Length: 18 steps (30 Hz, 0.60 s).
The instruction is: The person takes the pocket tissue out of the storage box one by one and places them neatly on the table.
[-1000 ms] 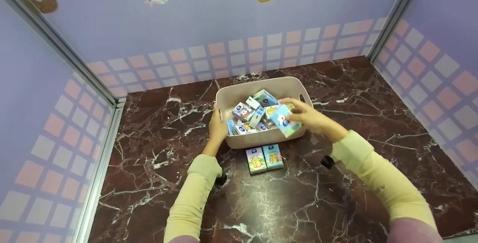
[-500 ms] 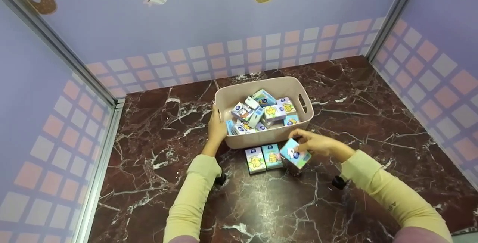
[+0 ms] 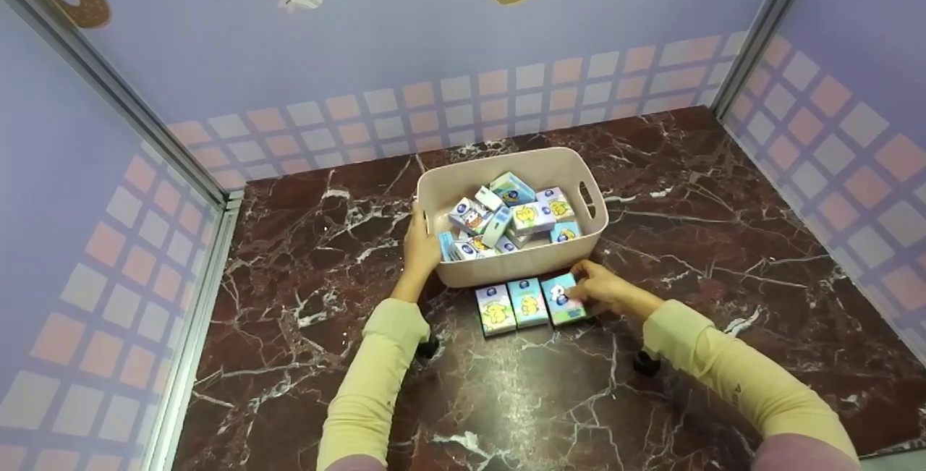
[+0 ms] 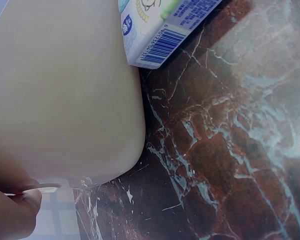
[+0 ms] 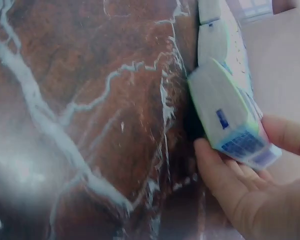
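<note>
At its left end, a beige plastic basket point(image 3: 521, 262) is gripped by my left hand point(image 3: 422, 247); in the left wrist view my fingers point(image 4: 17, 215) curl at the handle slot. My right hand point(image 3: 604, 289) pinches a blue tissue pack point(image 3: 561, 299) with a white cartoon figure, at the right end of a short row before the basket. In the right wrist view that tissue pack point(image 5: 222, 110) is slightly tilted, thumb on one side and fingers on the other. Beside it lie a blue pack point(image 3: 527, 303) and a lilac pack point(image 3: 495, 310), both with yellow figures.
Inside the basket several more tissue packs point(image 3: 533, 216) lie jumbled. The brown marbled tabletop point(image 3: 304, 297) is bounded by a purple back wall point(image 3: 405, 37) and side panels, with a metal rail point(image 3: 192, 333) along the left edge.
My right hand has brought the blue tissue pack out of the basket, toward me and down to the right end of the row. My left hand stays on the basket.
</note>
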### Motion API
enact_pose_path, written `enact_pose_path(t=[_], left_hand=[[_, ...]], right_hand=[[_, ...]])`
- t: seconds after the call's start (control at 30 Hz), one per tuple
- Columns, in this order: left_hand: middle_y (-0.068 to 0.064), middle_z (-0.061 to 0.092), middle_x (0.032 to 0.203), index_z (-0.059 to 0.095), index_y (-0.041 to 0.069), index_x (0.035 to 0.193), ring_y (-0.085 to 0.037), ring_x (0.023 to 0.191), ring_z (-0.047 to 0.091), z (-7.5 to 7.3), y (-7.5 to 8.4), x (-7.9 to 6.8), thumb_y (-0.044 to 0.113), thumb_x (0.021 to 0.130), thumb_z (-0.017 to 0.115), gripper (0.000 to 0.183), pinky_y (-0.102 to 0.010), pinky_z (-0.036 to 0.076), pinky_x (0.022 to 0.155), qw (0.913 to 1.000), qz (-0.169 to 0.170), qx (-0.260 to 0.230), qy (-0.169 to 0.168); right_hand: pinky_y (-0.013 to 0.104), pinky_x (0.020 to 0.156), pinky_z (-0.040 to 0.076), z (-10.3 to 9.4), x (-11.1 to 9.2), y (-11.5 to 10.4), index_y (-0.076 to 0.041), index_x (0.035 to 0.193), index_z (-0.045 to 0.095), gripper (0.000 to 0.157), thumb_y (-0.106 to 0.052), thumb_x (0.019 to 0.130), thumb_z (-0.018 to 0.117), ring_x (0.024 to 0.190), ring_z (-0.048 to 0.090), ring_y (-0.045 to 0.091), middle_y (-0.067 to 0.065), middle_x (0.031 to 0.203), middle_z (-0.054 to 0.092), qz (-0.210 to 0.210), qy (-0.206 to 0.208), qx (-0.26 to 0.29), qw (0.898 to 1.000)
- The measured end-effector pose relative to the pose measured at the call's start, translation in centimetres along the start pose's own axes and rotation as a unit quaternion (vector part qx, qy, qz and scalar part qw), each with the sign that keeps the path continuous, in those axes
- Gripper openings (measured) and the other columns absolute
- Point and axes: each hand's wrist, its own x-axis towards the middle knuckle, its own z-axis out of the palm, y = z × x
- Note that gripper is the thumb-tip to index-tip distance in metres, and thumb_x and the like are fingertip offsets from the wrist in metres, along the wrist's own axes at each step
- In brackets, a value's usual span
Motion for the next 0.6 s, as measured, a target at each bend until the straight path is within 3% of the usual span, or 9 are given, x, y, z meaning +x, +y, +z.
enact_pose_path(t=[0.47,0.6], left_hand=[[-0.02,0.034,0.139,0.023,-0.002,0.138,-0.031,0.127,0.034,0.02,-0.04,-0.06,-0.007,0.079,0.038,0.061,-0.038,0.026,0.105,0.9999,-0.005,-0.014,0.0],[-0.018,0.032,0.14,0.022,-0.001,0.139,-0.03,0.128,0.033,0.02,-0.01,-0.01,-0.007,0.078,0.037,0.063,-0.037,0.026,0.106,0.9999,-0.005,-0.011,-0.003]], right_hand=[[0.029,0.05,0.046,0.94,0.74,-0.34,0.002,0.12,0.036,0.049,-0.013,0.08,0.06,0.054,0.045,0.011,0.002,0.065,0.045,0.03,0.057,-0.021,0.998],[0.034,0.053,0.048,0.84,0.26,-0.89,0.002,0.119,0.037,0.053,-0.018,0.078,0.062,0.063,0.05,0.015,0.011,0.087,0.05,0.021,0.072,-0.064,0.995]])
